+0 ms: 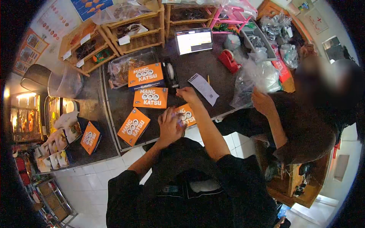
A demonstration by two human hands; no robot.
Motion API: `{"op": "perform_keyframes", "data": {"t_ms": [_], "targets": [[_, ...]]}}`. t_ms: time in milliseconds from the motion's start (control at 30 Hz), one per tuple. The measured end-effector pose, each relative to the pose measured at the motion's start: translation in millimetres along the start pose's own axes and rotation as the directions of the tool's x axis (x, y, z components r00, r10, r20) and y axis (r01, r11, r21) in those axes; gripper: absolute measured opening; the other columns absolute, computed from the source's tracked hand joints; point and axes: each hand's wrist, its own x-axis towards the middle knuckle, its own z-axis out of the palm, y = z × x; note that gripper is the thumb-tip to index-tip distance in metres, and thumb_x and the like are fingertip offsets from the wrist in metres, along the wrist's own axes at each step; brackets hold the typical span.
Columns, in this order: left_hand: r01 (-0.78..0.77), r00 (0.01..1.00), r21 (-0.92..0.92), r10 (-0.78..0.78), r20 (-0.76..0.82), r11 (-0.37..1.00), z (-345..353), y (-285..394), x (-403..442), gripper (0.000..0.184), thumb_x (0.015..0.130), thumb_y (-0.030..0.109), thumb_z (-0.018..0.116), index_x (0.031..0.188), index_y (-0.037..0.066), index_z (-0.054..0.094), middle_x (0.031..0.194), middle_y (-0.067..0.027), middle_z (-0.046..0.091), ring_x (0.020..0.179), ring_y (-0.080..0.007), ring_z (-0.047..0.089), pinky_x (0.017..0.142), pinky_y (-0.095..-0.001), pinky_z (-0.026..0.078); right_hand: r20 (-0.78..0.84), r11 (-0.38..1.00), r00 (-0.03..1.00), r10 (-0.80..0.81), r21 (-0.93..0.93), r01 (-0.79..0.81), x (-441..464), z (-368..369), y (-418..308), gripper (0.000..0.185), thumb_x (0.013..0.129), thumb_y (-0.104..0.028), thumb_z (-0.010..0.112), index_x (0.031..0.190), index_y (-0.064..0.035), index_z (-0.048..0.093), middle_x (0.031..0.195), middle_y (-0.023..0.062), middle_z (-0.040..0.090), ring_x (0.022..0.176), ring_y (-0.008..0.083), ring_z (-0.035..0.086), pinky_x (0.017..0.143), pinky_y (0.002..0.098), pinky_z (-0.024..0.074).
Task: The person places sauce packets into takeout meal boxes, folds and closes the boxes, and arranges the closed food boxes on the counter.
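My left hand (170, 124) is at the left end of an orange "Mang Katsu" box (187, 115), fingers curled against it near the counter's front edge. My right hand (188, 94) reaches across above that box, its fingertips pinched together close to a black tape dispenser (172, 78). Whatever is between those fingertips is too small to make out. Beside my left hand lies another orange box (134, 127), turned at an angle. Behind it, one more orange box (150, 98) lies in front of a stacked box (145, 75).
A printed receipt (204, 89) and a tablet (194, 40) are on the counter (228, 97). A red tape dispenser (229, 60) stands right of them. At right, a co-worker's hand (264, 104) touches clear plastic bags (262, 78). Another orange box (91, 138) is at left.
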Motion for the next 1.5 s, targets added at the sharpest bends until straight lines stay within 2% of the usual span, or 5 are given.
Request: {"op": "perform_keyframes", "data": {"t_ms": [500,633,733,1067,1500], "targets": [[0.47,0.415,-0.839,-0.771,0.483,-0.273,80,-45,113,0.017,0.1,0.029,0.06,0.096,0.014,0.067,0.086,-0.002,0.071,0.068,-0.0153,0.067,0.054,-0.0288,0.054,0.02,0.97,0.999,-0.046,-0.237,0.049,-14,-24,-7,0.053,0.081,-0.053,0.075,0.091,-0.0017,0.076,0.092,0.0206,0.074,0.09,0.0343,0.072,0.08,0.0479,0.0546],[0.43,0.601,-0.872,-0.647,0.469,-0.233,139,-99,93,0.015,0.097,0.028,0.065,0.095,0.013,0.066,0.083,-0.0007,0.068,0.071,-0.0145,0.067,0.056,-0.0316,0.055,-0.069,0.901,0.997,-0.025,-0.434,-0.008,-21,-16,-22,0.045,0.082,-0.046,0.069,0.094,-0.003,0.076,0.101,0.0231,0.073,0.1,0.0366,0.07,0.085,0.045,0.0544],[0.515,0.271,-0.787,-0.807,0.525,-0.339,24,3,133,0.018,0.096,0.03,0.067,0.091,0.012,0.065,0.079,-0.0012,0.068,0.068,-0.0153,0.066,0.056,-0.0332,0.055,-0.052,0.919,0.999,-0.007,-0.394,-0.014,-19,-16,-20,0.044,0.082,-0.043,0.069,0.092,-0.0009,0.076,0.101,0.0246,0.072,0.098,0.0364,0.071,0.084,0.0446,0.0547],[0.65,0.658,-0.259,-0.699,-0.28,0.715,111,-71,106,0.041,0.088,0.043,0.073,0.087,0.002,0.076,0.083,-0.0187,0.072,0.079,-0.0346,0.069,0.07,-0.0462,0.051,-0.024,0.885,0.999,-0.022,-0.466,0.009,-7,-12,-16,0.043,0.082,-0.043,0.068,0.097,-0.0028,0.075,0.099,0.0241,0.072,0.101,0.04,0.068,0.085,0.0471,0.0546],[0.769,0.481,-0.492,-0.876,0.026,0.408,135,-92,109,0.038,0.091,0.04,0.07,0.09,0.002,0.074,0.084,-0.0122,0.074,0.081,-0.0266,0.068,0.075,-0.041,0.051,0.044,0.813,0.998,-0.052,-0.579,0.068,33,-10,3,0.04,0.082,-0.039,0.066,0.095,-0.002,0.074,0.097,0.0266,0.071,0.095,0.042,0.069,0.082,0.0514,0.0541]]}}
